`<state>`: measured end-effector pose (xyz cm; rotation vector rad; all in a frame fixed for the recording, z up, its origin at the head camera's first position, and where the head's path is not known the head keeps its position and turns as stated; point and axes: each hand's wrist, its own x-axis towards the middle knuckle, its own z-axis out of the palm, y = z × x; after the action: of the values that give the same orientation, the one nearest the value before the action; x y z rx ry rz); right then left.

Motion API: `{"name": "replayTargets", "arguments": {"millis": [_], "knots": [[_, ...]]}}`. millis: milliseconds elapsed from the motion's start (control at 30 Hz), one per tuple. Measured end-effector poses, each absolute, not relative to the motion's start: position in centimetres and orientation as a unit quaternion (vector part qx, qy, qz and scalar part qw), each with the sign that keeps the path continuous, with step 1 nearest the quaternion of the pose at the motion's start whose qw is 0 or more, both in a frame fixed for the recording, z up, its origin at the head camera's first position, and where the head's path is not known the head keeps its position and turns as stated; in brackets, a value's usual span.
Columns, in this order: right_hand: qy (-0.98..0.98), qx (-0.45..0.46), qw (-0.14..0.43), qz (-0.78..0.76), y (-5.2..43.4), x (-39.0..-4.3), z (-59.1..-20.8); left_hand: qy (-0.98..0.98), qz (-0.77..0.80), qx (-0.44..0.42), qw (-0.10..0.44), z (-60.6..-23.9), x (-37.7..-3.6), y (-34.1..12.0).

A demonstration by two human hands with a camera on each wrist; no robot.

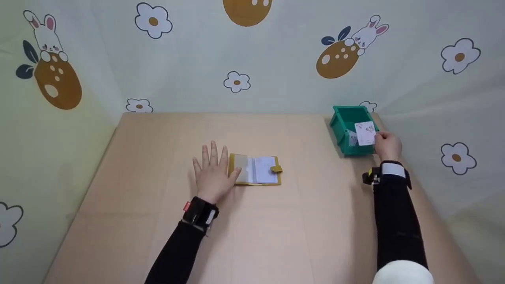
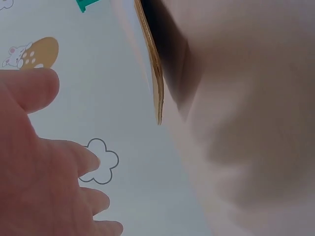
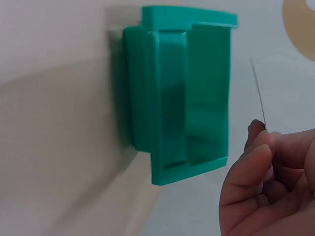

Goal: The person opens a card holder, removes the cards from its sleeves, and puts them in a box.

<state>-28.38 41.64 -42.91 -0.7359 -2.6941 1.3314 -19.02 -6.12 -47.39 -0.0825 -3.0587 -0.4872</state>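
A yellow card holder (image 1: 256,170) lies spread on the tan table (image 1: 158,221), showing clear sleeves and a snap tab. My left hand (image 1: 213,170) rests flat beside it, fingers straight, thumb touching its left edge. In the left wrist view the card holder edge (image 2: 154,73) shows past my fingers (image 2: 34,88). My right hand (image 1: 387,145) pinches a white card (image 1: 365,133) above the green bin (image 1: 350,128) at the table's far right. In the right wrist view the card (image 3: 259,96) appears edge-on, beside the green bin (image 3: 182,98). Another white card (image 1: 352,138) sits inside the bin.
A backdrop printed with flowers and rabbits (image 1: 252,71) closes in the table on three sides. The bin stands close to the back right corner. Bare tabletop lies in front of both hands.
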Motion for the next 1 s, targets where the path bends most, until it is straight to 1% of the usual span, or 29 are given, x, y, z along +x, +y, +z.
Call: {"name": "replayTargets", "arguments": {"millis": [133,267,400,633,867,1000], "knots": [[-0.881,-0.233,0.021,0.411,41.3,-29.0,-43.7,-0.988,-0.15,-0.027,0.025,-47.6,-19.0,-6.0],[-0.889,-0.2,0.019,0.412,40.7,-29.3,-44.3,-0.987,-0.154,-0.025,0.023,-47.8,-19.0,-5.9],[-0.91,-0.162,0.031,0.381,40.0,-29.4,-44.5,-0.987,-0.156,-0.021,0.019,-47.8,-19.0,-6.0],[-0.92,-0.143,0.054,0.36,38.3,-29.5,-43.8,-0.99,-0.141,-0.02,0.021,-47.7,-19.1,-6.1],[-0.936,-0.045,0.114,0.331,34.0,-28.0,-42.4,-0.99,-0.141,-0.02,0.024,-47.5,-19.2,-5.7],[-0.944,0.018,0.121,0.306,30.6,-27.0,-42.1,-0.991,-0.126,-0.024,0.025,-47.3,-19.2,-5.2]]}}
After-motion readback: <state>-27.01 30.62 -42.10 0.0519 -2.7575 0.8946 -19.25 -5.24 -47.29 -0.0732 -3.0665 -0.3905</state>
